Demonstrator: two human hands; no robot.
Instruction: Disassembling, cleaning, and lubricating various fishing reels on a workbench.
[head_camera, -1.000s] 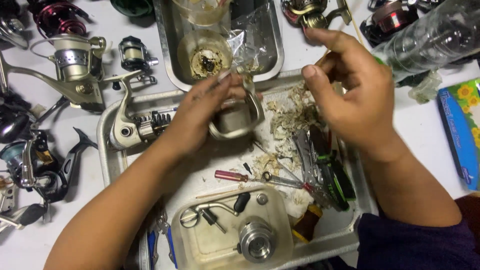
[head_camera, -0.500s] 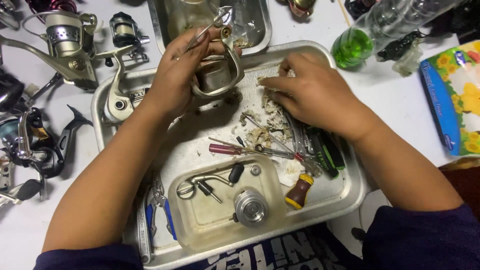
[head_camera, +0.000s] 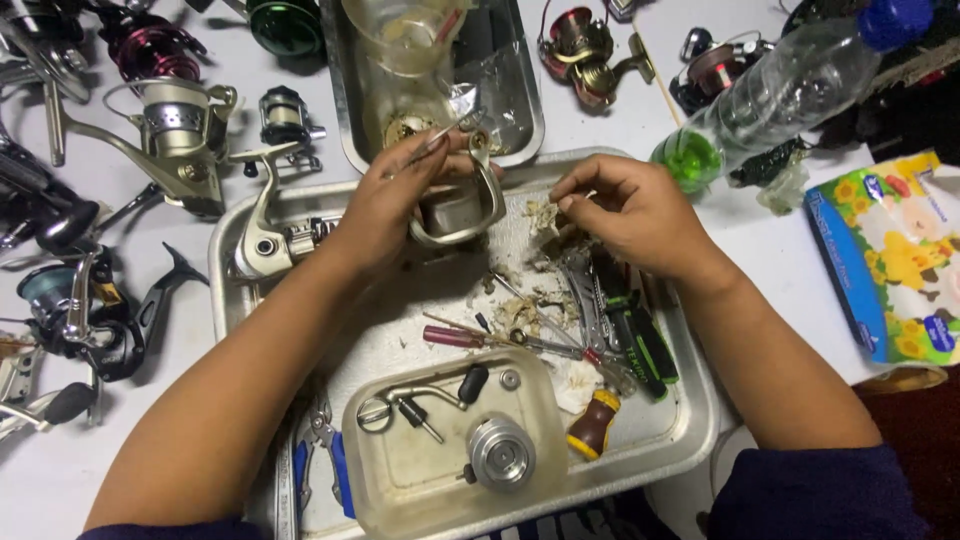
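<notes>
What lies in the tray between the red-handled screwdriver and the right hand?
In the head view, scraps of dirty wadding and thin metal tools lie between the red-handled screwdriver and the right hand.

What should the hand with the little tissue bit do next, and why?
Probably carry the scrap over to the reel part. The right hand pinches a crumpled tissue bit just beside the silver reel rotor that the left hand holds over the metal tray, along with a thin stick. The part looks grimy, so wiping seems likely.
</notes>
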